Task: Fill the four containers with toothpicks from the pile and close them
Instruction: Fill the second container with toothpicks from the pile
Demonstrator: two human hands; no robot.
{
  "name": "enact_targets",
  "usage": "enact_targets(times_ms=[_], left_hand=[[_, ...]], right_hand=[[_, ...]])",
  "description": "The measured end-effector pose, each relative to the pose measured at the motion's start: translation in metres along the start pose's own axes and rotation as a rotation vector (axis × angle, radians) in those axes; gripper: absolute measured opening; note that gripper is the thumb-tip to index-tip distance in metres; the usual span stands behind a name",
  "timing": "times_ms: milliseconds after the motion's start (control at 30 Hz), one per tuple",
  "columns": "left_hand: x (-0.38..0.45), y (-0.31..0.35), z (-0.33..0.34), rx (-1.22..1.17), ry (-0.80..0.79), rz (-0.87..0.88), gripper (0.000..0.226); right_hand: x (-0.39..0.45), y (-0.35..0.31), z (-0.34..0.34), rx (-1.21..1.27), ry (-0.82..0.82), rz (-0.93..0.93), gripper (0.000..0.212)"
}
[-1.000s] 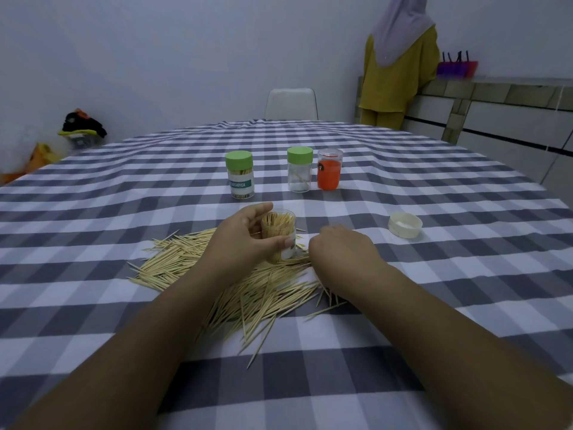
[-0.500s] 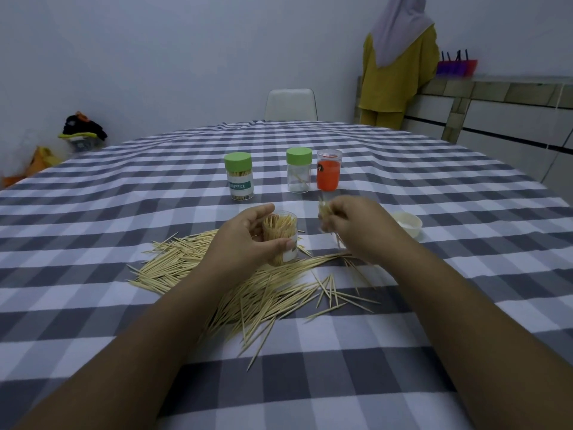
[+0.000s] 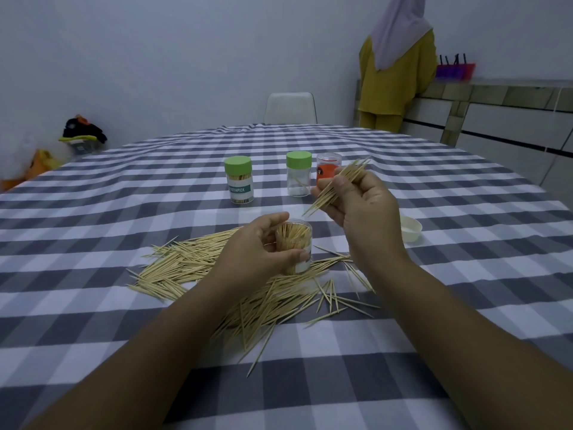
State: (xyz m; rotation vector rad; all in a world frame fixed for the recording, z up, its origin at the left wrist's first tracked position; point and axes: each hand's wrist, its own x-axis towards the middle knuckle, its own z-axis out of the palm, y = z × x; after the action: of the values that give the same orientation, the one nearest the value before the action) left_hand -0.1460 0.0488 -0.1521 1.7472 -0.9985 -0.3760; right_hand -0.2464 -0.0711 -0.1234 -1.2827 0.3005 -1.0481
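My left hand grips an open clear container packed with upright toothpicks, just above the toothpick pile on the checked tablecloth. My right hand is raised above and to the right of it, pinching a slanted bundle of toothpicks. Behind stand a green-lidded container full of toothpicks, a nearly empty green-lidded container, and an orange-labelled container partly hidden by the bundle. A white lid lies to the right.
The table wears a grey-and-white checked cloth. A white chair stands at the far side. A person in yellow clothing stands at a counter at the back right. Bags lie on the floor at the left.
My right hand has lifted from the pile with a bundle of toothpicks, rising up and right of the held container. The left hand and its container have stayed in place.
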Motion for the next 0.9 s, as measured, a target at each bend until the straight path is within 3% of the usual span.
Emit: enact_targets(times_ms=[300,400,533,733,900], left_hand=[[-0.001,0.000,0.001,-0.005,-0.005,0.011,0.078],[-0.001,-0.001,0.000,-0.013,-0.003,0.010,0.078],[0.000,-0.001,0.000,-0.001,-0.002,0.019,0.078],[0.002,-0.005,-0.001,0.050,0.002,0.041,0.079],[0.002,-0.004,-0.003,0.026,0.012,0.016,0.080]], right_hand=[[-0.011,0.020,0.008,-0.344,-0.154,-0.002,0.015],[-0.011,0.020,0.007,-0.383,-0.135,-0.002,0.012],[-0.010,0.020,0.006,-0.419,-0.152,0.019,0.026],[-0.012,0.021,0.008,-0.534,-0.282,0.157,0.037],[-0.012,0.016,0.005,-0.498,-0.276,0.081,0.041]])
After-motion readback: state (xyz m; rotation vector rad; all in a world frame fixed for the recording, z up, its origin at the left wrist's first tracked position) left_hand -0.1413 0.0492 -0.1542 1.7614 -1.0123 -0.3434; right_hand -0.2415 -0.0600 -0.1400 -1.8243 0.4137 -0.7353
